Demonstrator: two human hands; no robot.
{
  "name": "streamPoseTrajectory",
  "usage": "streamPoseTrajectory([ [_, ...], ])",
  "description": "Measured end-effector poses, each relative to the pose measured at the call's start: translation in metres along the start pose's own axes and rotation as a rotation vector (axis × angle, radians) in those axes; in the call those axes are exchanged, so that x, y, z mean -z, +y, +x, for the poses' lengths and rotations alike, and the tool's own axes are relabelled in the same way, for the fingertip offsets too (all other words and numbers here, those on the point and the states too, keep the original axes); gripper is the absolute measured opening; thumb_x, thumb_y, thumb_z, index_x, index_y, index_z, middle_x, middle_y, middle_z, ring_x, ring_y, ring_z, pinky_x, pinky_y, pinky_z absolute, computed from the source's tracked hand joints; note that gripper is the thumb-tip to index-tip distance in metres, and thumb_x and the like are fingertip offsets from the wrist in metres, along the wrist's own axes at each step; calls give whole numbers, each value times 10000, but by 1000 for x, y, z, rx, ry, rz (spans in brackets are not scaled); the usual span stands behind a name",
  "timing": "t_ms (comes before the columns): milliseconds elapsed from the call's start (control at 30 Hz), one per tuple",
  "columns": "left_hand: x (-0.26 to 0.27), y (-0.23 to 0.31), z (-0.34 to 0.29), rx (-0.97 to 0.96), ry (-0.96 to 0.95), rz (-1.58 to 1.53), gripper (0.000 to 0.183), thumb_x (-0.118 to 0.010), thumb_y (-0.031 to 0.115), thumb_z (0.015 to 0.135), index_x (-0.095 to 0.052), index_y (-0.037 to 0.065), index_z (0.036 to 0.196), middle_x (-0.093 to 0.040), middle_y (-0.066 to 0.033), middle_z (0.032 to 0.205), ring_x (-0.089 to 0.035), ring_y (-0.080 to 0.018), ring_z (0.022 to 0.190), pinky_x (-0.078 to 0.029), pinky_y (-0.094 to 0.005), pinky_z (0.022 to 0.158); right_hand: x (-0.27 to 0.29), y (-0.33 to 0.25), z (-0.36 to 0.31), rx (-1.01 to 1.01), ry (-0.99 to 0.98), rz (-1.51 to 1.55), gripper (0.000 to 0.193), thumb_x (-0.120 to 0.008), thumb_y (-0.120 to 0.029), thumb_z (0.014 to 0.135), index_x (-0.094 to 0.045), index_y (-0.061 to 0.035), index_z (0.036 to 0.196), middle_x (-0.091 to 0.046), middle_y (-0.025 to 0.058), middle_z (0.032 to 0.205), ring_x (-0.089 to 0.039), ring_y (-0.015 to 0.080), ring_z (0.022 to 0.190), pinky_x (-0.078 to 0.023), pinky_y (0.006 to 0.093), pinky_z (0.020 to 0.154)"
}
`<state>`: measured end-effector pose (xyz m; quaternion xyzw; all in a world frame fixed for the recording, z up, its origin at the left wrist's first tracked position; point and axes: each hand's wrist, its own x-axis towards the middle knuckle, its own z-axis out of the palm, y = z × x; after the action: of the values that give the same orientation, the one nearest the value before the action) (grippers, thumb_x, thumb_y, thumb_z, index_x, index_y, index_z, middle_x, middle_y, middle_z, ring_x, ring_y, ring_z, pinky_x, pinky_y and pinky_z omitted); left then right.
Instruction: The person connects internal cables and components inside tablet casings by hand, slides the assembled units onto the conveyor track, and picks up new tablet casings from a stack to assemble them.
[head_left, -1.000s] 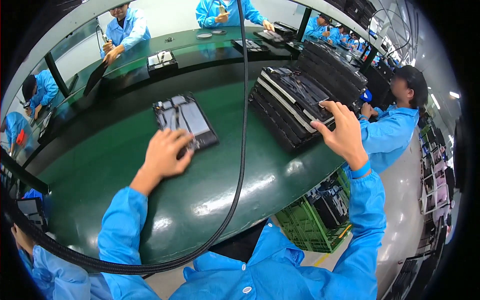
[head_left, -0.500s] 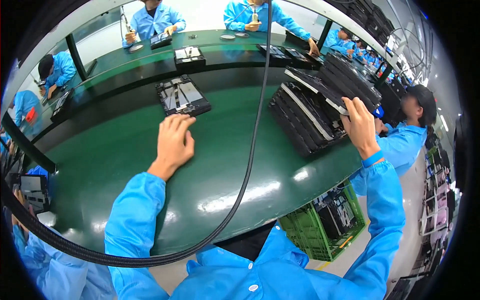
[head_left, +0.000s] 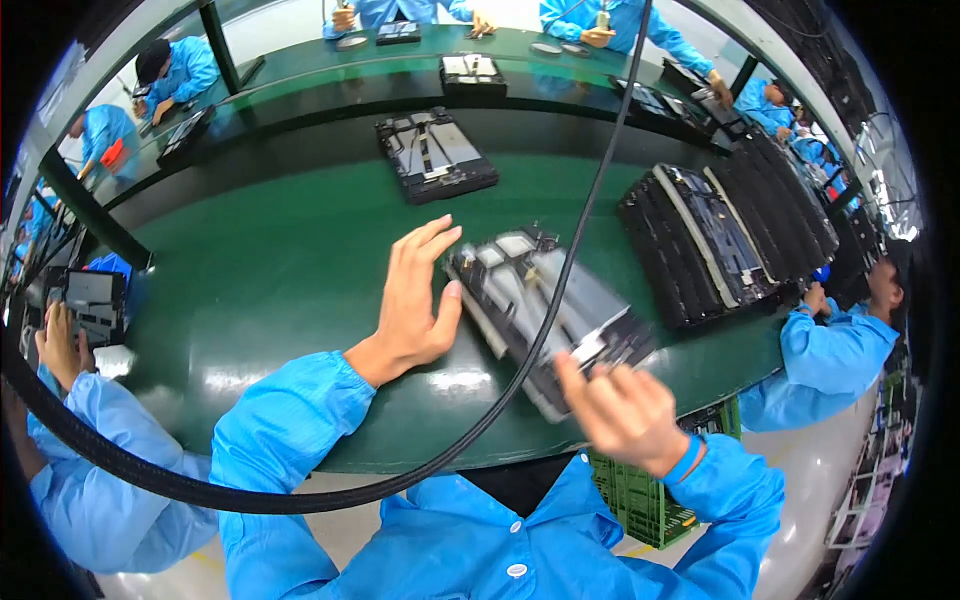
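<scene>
The surface was dark green; the nearer device was black around grey panels, with white patches. The stack ran black, striped with pale edges. Cable black, braided; sleeves bright blue; crate green.

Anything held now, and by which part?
The right hand holds an opened tablet-like device by its near end; whether the left hand touches it, can't tell.

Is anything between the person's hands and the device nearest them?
Nothing visible separates the right hand from the device; that hand is at its near right end. The left hand is close beside its left edge. The black cable crosses the device in view; whether it touches cannot be told.
</scene>
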<state>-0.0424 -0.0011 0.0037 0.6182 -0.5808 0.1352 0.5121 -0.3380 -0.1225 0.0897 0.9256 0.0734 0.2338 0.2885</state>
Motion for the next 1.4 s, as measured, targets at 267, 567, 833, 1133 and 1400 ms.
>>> streamPoseTrajectory([
  [267, -6, 0, -5, 331, -405, -53, 437, -634, 33, 958, -621, 29, 1395, -674, -207, 1338, -623, -393, 1252, -489, -496, 1105, 4, -56, 21, 135, -122, 511, 396, -793, -352, 930, -823, 9, 1090, -505, 7, 766, -570, 150, 676, -407, 311, 542],
  [567, 18, 1, -7, 420, -513, -258, 715, -642, 5, 854, -505, 10, 1555, -589, -228, 1498, -537, -393, 1482, -424, -476, 1265, -115, 36, 80, -304, -24, 1129, 216, -807, -156, 775, -719, -72, 953, -649, 125, 1083, -576, 365, 1073, -470, 473, 1000],
  [833, 26, 2, 3, 287, -602, -252, 844, -719, 71, 777, -495, 54, 1590, -597, -200, 1452, -528, -426, 1359, -395, -518, 1201, -130, 24, 79, -248, -16, 1151, 167, -851, -123, 836, -706, -93, 914, -653, 82, 1041, -589, 338, 1074, -452, 473, 981],
  [1133, 22, -5, 0, 204, -620, -280, 943, -753, 97, 717, -484, 24, 1618, -550, -211, 1580, -482, -437, 1489, -345, -548, 1264, -131, 9, 77, -288, 74, 1016, 217, -891, -138, 823, -707, -107, 933, -659, 57, 927, -635, 310, 948, -468, 462, 889],
  [1400, 20, -5, 2, 213, -623, -273, 947, -745, 93, 693, -498, 19, 1604, -551, -212, 1578, -472, -442, 1501, -342, -554, 1265, -136, 5, 77, -367, 76, 1009, 184, -900, -127, 832, -729, -110, 899, -627, 21, 809, -596, 272, 857, -428, 435, 811],
])
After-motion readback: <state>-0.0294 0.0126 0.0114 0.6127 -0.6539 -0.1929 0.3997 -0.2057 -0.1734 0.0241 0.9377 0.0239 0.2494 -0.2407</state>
